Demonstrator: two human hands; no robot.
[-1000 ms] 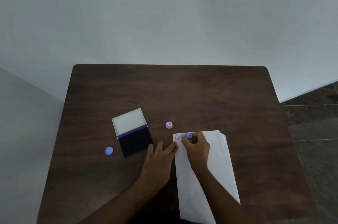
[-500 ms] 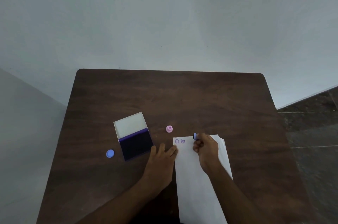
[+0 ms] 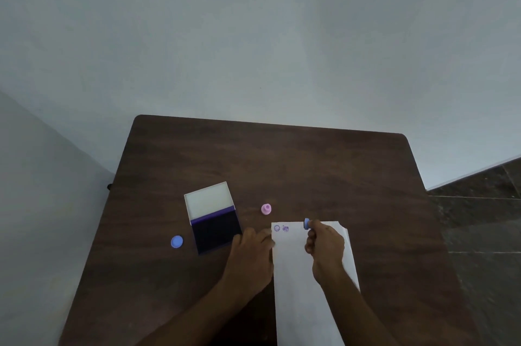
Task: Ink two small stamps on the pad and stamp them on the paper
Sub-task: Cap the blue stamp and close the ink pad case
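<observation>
A white paper (image 3: 296,283) lies on the dark wooden table (image 3: 282,162), with two purple prints (image 3: 281,228) near its top left corner. My right hand (image 3: 325,247) holds a small blue stamp (image 3: 306,223) lifted above the paper's top edge, to the right of the prints. My left hand (image 3: 251,255) lies flat, fingers apart, pressing the paper's left edge. The open ink pad (image 3: 215,228), with its white lid (image 3: 208,200) folded back, sits left of my left hand. A pink stamp (image 3: 266,209) stands just above the paper.
A round blue cap (image 3: 176,241) lies left of the ink pad. The table's far edge meets a plain wall. A dark tiled floor (image 3: 485,204) shows beyond the table's right edge.
My right hand lifted the blue stamp off the paper and moved it right, uncovering a second purple print beside the first. My left hand stayed on the paper's edge.
</observation>
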